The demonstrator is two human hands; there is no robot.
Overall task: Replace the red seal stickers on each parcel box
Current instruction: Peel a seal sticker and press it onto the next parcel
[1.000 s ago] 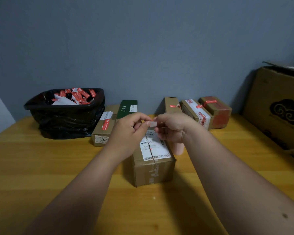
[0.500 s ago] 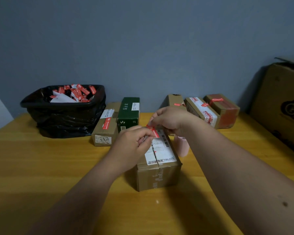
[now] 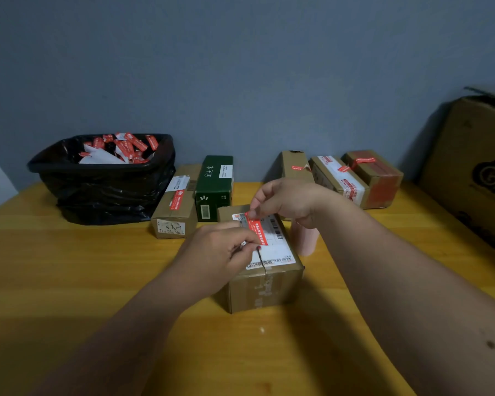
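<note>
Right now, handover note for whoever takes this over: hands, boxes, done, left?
Left hand: pinches the near end of the red seal sticker over the top seam of the front parcel box.
Right hand: pinches the sticker's far end.
Done: sticker stretched along the box top; whether it is stuck down yet cannot be told.
Left: press it flat. The box by the green box carries a flat red sticker; the three boxes at the back right show curled red stickers.
Discarded stickers fill the black bin bag.
</note>
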